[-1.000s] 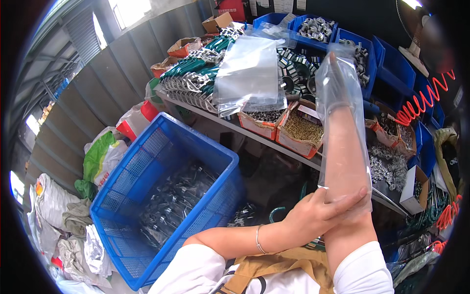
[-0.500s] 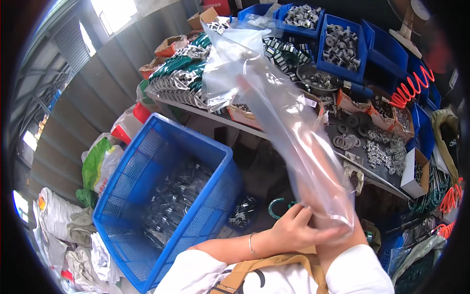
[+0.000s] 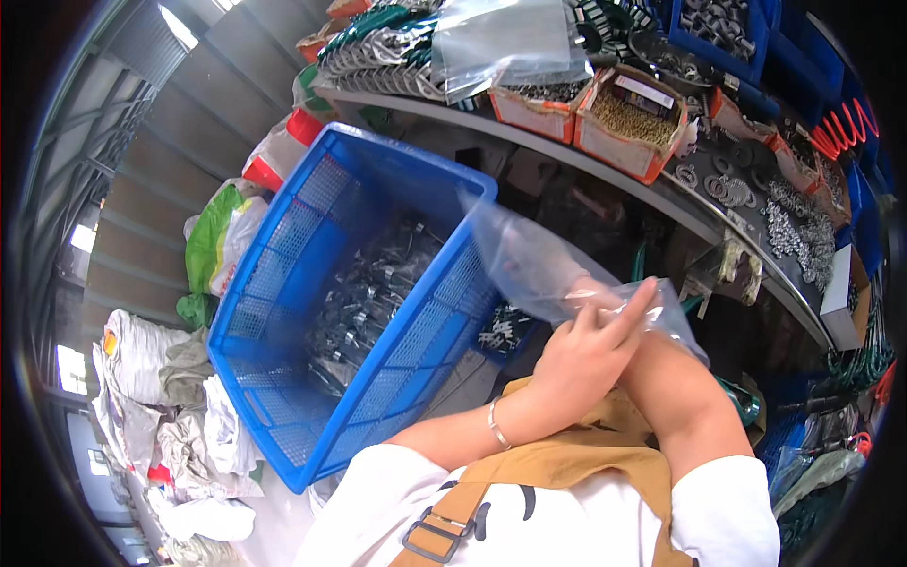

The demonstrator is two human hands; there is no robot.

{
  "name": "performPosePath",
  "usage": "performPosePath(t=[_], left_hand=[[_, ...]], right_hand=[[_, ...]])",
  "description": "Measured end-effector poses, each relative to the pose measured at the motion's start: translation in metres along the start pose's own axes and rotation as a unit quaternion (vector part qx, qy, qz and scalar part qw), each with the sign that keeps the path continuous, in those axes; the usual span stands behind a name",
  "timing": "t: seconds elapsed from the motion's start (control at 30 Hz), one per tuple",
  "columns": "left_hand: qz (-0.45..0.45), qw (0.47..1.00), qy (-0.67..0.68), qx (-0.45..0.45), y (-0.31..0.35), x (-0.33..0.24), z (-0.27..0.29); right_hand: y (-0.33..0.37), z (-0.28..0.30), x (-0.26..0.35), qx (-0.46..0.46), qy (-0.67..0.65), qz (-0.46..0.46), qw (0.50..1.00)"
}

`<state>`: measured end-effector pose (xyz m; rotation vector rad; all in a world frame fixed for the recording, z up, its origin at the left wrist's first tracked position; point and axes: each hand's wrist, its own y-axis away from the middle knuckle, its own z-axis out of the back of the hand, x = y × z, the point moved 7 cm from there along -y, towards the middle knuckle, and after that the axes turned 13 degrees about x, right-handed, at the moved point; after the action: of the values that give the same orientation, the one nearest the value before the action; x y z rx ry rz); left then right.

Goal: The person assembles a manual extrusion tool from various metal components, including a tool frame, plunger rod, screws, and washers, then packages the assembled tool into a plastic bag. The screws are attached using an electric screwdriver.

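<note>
A clear plastic bag (image 3: pixel 524 260) is drawn over my right hand (image 3: pixel 588 291), which shows blurred through the film. My right fingers are too hazy to read. My left hand (image 3: pixel 590 350), with a bracelet at its wrist, lies across the right forearm and grips the bag near its mouth. The bag's far end reaches the near rim of a big blue plastic crate (image 3: pixel 354 446). Inside the crate are many bagged metal parts (image 3: pixel 368 302) with dark green pieces. Another stack of clear bags (image 3: pixel 505 42) lies on the bench beyond.
Along the bench stand a box of small brass-coloured pieces (image 3: pixel 628 123), loose washers (image 3: pixel 727 189), a white carton (image 3: pixel 844 298) and blue bins of metal parts (image 3: pixel 723 38). A red coiled hose (image 3: pixel 846 130) hangs at right. Cloth sacks (image 3: pixel 142 359) are heaped left of the crate.
My right arm, sleeved in the bag, has pulled back from above the bench toward me and bent. The bag now slants toward the crate. My view has tilted downward.
</note>
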<state>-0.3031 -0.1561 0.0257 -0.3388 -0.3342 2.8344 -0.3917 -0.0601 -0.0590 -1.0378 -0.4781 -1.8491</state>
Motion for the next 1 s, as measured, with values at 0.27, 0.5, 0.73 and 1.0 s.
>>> performPosePath(t=[0.27, 0.5, 0.73, 1.0], left_hand=[[-0.055, 0.996, -0.042, -0.057, -0.017, -0.028, 0.007], [0.009, 0.998, -0.055, 0.009, -0.04, 0.004, 0.02], [-0.087, 0.982, -0.079, -0.146, -0.056, -0.056, 0.043], [0.035, 0.999, 0.009, -0.012, -0.051, 0.027, 0.037]], right_hand=[[0.002, 0.025, -0.046, 0.054, 0.261, -0.2, 0.943], [0.004, 0.019, -0.063, 0.127, 0.05, -0.181, 0.974], [0.115, 0.084, -0.191, 0.058, 0.046, -0.103, 0.992], [0.146, 0.097, 0.08, 0.222, 0.36, 0.067, 0.904]])
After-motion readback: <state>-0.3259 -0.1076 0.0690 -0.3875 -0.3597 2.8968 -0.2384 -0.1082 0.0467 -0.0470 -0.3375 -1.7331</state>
